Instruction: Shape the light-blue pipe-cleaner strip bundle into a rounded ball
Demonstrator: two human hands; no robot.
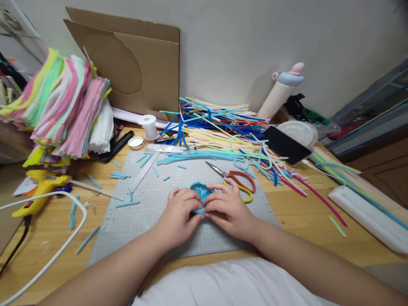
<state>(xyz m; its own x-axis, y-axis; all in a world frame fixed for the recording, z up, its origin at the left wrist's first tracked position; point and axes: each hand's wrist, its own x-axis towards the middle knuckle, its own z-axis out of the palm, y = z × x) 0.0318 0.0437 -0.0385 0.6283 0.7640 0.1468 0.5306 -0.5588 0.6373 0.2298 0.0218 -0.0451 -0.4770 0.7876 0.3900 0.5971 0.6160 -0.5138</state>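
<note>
Between my two hands is a small, hollow, cup-like blue piece (200,190) that looks made of fuzzy pipe cleaner, its opening tilted up toward me. My left hand (180,212) grips its left side, fingers curled and thumb at the near rim. From the right, my right hand (228,208) pinches the same piece with thumb and fingertips. Both hands are just above a grey cutting mat (127,225). Just beyond my right hand lie scissors (242,178) with orange and yellow handles. Short blue pipe cleaner pieces (127,204) are scattered left of my left hand.
A yellow hot glue gun (41,189) with a looping white cable (79,204) lies at left. Bundled pipe cleaners (63,102) stand behind it. Loose pipe cleaners (210,131) cover the back, near a phone (285,144) and a bottle (277,95). A white power strip (366,216) sits right.
</note>
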